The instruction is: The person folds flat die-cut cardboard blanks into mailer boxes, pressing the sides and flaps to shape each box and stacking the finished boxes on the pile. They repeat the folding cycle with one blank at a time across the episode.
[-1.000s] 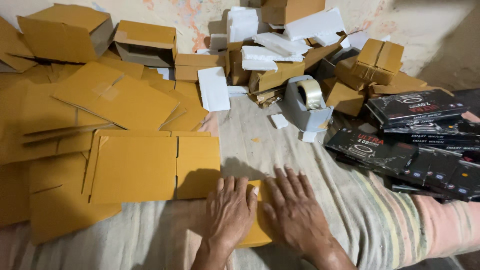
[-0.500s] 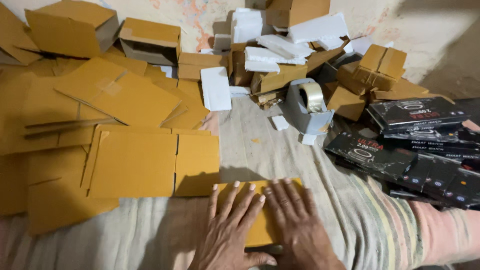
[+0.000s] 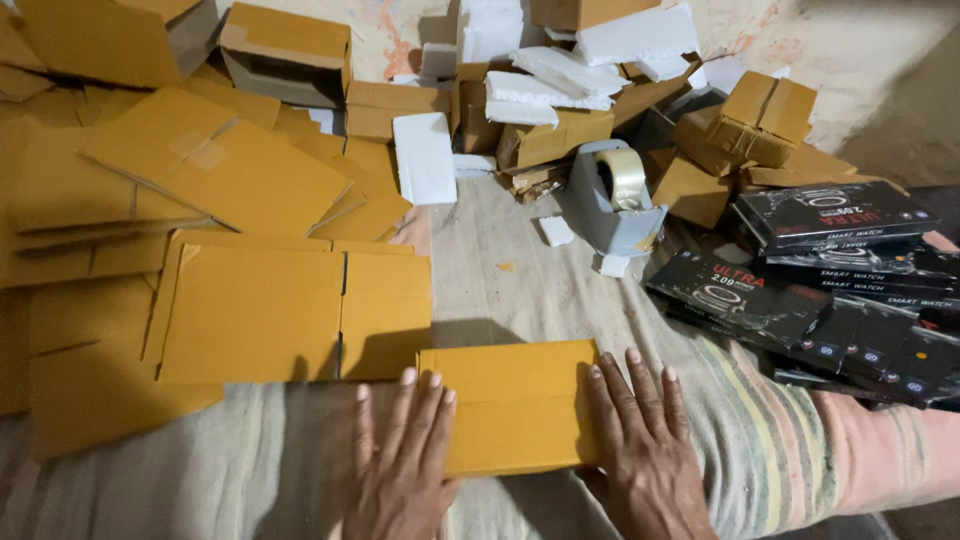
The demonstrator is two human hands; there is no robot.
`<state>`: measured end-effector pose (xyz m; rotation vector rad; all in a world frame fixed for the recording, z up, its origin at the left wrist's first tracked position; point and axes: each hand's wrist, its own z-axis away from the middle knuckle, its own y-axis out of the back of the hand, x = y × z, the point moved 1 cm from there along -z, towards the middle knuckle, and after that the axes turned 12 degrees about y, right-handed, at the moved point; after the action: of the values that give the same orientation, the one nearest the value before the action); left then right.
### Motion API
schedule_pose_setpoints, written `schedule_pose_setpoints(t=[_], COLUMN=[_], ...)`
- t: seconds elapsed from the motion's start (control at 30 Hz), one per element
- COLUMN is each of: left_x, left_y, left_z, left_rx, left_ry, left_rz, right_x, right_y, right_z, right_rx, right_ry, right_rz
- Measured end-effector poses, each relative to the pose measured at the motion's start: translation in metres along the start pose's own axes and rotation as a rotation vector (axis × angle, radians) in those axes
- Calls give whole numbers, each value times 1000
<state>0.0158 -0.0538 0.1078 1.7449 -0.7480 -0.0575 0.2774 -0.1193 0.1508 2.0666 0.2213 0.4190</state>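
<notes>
Both palms flat, fingers spread, gripping nothing: left hand (image 3: 405,460) and right hand (image 3: 645,450) press the flattened yellow carton (image 3: 510,405) onto the striped cloth (image 3: 780,450), stacked flat cartons (image 3: 290,310) just beside

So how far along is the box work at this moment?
Early to midway, by the look of it. Done: a few closed cartons sit at the back. In hand: the left hand and right hand press flat on one brown cardboard blank. Left: a stack of flat blanks and the black product boxes, unpacked.
</notes>
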Motion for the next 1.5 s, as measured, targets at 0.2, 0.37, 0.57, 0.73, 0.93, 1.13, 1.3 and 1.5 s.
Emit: schedule_pose_setpoints(t=[0.2, 0.37, 0.57, 0.73, 0.93, 1.13, 1.3, 1.5], left_x=[65, 54, 8, 36, 48, 12, 56, 39], left_y=[-38, -47, -30, -38, -52, -26, -37, -36], left_z=[-22, -19, -1, -9, -23, -4, -18, -10], left_rx=[94, 99, 299, -131, 97, 142, 117, 12], left_ry=[-7, 10, -14, 63, 14, 47, 61, 85], left_rz=[-109, -64, -6, -313, -187, 118, -134, -191], right_x=[-43, -32, -3, -33, -35, -6, -44, -26], right_y=[-16, -21, -13, -23, -29, -15, -34, -32], right_z=[-32, -22, 3, -12, -30, -9, -24, -20], right_rx=[-235, -136, -3, -60, -241, -13, -182, -198], right_ry=[113, 68, 51, 156, 203, 75, 247, 203], right_rz=[199, -61, -17, 44, 110, -15, 47, -24])
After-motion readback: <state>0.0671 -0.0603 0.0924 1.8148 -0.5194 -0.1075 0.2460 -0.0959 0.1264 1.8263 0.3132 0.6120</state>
